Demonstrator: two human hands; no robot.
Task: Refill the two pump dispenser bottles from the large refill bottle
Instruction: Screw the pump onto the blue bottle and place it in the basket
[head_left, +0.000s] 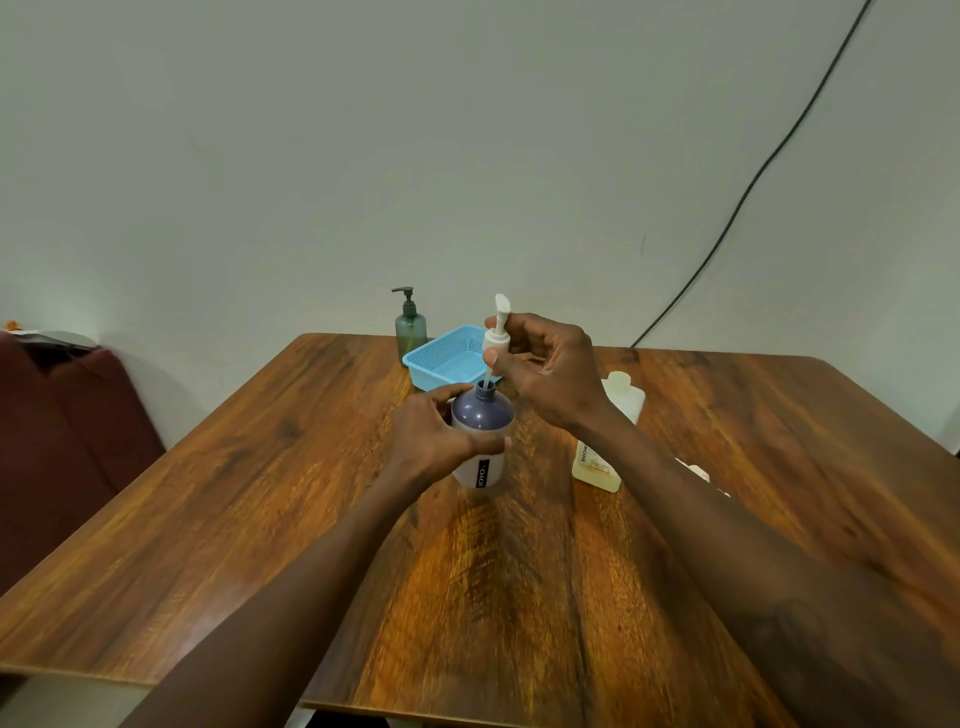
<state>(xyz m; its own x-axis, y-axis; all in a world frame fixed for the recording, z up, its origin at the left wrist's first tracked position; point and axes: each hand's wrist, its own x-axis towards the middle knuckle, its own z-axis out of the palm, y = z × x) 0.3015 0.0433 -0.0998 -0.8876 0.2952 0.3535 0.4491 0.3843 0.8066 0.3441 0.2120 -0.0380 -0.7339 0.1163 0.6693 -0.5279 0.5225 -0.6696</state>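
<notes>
The person stands the purple-and-white bottle upright near the middle of the wooden surface, with the left hand wrapped round its side, fingers curled on the body. The right hand is raised just above it and pinches the white pump head between thumb and fingers. The pump is off the neck, and its thin tube hangs down with the tip at the bottle's open mouth. Just to the right of the bottle, and partly hidden behind the right forearm, stands the large refill bottle, pale and see-through with a yellowish liquid low inside; I cannot tell whether its cap is on. At the far edge of the surface the green pump bottle stands upright with its dark pump fitted, touching or just beside a light blue basket. A black cable runs slantwise down the wall behind, and a dark red seat sits off to the left.
</notes>
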